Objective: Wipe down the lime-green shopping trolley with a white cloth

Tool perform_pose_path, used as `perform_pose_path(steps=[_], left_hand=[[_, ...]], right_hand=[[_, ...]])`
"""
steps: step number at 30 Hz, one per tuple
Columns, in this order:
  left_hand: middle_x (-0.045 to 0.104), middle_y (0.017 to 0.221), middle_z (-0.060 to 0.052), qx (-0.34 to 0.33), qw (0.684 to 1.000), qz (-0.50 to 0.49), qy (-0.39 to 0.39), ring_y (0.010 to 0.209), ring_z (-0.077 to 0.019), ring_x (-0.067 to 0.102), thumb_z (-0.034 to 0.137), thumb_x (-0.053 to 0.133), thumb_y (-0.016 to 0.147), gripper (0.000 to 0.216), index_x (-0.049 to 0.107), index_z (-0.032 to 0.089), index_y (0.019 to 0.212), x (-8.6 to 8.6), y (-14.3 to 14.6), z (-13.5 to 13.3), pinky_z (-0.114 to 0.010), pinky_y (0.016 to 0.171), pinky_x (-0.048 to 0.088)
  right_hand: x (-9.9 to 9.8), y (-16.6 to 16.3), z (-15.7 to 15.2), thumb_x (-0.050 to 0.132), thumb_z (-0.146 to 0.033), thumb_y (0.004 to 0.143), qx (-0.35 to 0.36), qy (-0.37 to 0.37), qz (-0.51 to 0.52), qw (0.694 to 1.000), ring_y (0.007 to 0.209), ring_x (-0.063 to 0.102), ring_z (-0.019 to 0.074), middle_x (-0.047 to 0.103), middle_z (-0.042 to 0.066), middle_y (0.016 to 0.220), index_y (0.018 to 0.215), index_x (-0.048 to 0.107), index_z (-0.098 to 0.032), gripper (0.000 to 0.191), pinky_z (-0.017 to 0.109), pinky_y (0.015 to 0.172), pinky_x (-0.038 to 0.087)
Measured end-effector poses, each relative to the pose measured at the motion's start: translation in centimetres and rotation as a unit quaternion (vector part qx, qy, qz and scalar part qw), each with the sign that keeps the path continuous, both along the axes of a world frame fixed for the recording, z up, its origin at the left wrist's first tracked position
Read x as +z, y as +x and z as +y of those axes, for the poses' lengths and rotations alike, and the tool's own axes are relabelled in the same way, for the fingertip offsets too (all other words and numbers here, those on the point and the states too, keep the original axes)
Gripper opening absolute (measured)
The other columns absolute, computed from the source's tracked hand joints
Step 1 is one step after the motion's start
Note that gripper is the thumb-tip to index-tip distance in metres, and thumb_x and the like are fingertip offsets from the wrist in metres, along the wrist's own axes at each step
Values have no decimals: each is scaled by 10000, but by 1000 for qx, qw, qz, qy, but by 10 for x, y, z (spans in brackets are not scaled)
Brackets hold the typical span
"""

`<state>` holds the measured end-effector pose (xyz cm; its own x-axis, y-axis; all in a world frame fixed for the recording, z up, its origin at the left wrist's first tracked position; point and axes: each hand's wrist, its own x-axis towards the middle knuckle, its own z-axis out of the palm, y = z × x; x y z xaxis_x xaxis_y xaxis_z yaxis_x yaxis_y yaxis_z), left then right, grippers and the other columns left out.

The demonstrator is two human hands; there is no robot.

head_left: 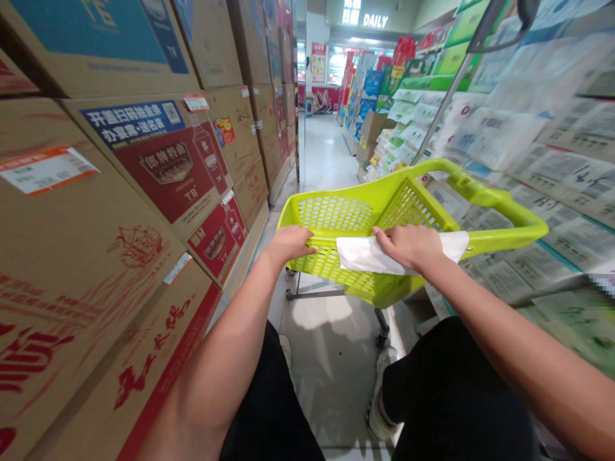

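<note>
A lime-green shopping cart (336,200) stands sideways in front of me, its handle pointing right. My left hand (292,243) grips the cart's near rim close to its left end, fingers curled over the edge. Farther right, my right hand (410,246) presses a white cloth (360,253) against the same rim, thumb on top and fingers closed over it. The cloth drapes along the outside of the rim on both sides of that hand. I see only bare mesh in the visible part of the basket.
Stacked cardboard cartons (144,243) with price labels wall the left side. Shelves of packaged tissue (500,137) line the right, close to the cart handle. A grey metal pole (444,105) leans upward behind the cart. Tiled aisle floor (329,144) stretches ahead, with an open carton (372,137) beside it.
</note>
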<state>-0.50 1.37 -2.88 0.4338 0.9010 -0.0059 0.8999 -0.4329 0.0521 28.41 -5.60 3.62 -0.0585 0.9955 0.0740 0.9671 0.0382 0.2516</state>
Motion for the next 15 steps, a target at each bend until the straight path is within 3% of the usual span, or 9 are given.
perform_pose_path(steps=[3,8,15], left_hand=[[761,1038,-130,-51,999,4,10,1053,-321,702,624,657,853,451,772,226,1032,-2,13,-6,-379,859,509],[761,1021,-140,-113,993,-13,26,1005,-310,712,562,601,905,416,770,197,1011,-12,47,-25,-380,821,518],[755,1090,-163,-119,992,-14,34,1023,-310,710,480,569,941,407,732,157,1128,-20,84,-39,-382,871,519]], right_hand=[[-2,9,13,178,-693,997,-32,24,0,999,941,756,386,774,239,935,952,829,-156,844,443,760,527],[-8,23,21,275,-607,1001,0,-2,-30,1000,985,747,358,785,210,966,1000,828,-175,702,406,791,505],[-30,0,11,253,-540,1028,69,-23,4,997,999,735,329,788,203,993,1045,817,-158,681,391,859,465]])
